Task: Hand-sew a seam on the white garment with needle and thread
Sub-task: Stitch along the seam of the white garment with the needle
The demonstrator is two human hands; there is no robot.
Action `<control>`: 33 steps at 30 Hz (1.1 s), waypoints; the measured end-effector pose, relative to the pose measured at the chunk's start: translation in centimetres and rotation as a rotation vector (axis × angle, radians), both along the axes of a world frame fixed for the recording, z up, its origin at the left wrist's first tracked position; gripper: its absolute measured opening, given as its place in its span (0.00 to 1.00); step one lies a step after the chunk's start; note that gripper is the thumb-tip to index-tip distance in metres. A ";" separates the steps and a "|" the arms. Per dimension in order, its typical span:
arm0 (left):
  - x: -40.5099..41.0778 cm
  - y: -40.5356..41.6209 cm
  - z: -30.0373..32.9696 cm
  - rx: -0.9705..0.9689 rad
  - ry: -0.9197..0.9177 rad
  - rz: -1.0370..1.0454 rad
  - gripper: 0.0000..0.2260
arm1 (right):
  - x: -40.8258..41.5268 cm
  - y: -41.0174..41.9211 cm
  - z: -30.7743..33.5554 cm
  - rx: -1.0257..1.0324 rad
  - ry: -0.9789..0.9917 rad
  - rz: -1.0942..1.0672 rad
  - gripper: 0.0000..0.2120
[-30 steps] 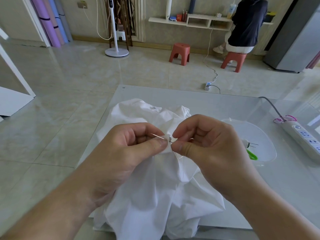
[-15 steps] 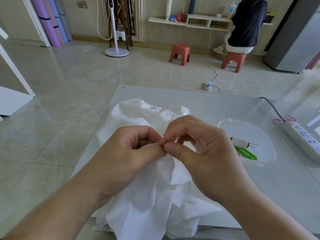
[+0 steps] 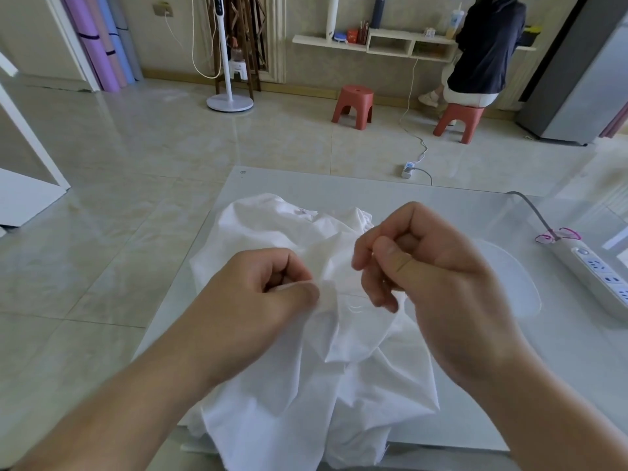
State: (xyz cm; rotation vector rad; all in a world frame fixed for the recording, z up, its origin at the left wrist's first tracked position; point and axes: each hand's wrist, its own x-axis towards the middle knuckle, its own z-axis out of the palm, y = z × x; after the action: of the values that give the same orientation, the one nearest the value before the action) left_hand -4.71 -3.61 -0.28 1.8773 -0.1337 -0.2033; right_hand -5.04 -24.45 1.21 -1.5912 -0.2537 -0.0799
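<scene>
Both hands work over the white garment on the bench. Left hand pinches a fold; right hand seems to pinch the needle. Pull gently, keeping the fold tight.

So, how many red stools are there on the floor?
2. One red stool stands free at the far wall; the other red stool is right of it, under a seated person.

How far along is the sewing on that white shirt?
Mid-stitch, it seems. The left hand pinches a fold of the white shirt, and the right hand is raised beside it with its fingers pinched, seemingly drawing thread through. No finished seam shows, so the remainder is unclear.
</scene>
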 end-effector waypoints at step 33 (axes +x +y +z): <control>-0.4 0.2 0.4 0.003 -0.062 -0.090 0.06 | 2.9 -2.8 -1.6 -0.309 0.110 -0.457 0.13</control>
State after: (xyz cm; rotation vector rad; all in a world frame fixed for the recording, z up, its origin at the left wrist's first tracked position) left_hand -5.08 -3.45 0.16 1.8832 -0.2610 -0.2067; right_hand -2.15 -27.26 -0.39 -1.9302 0.1974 -0.3179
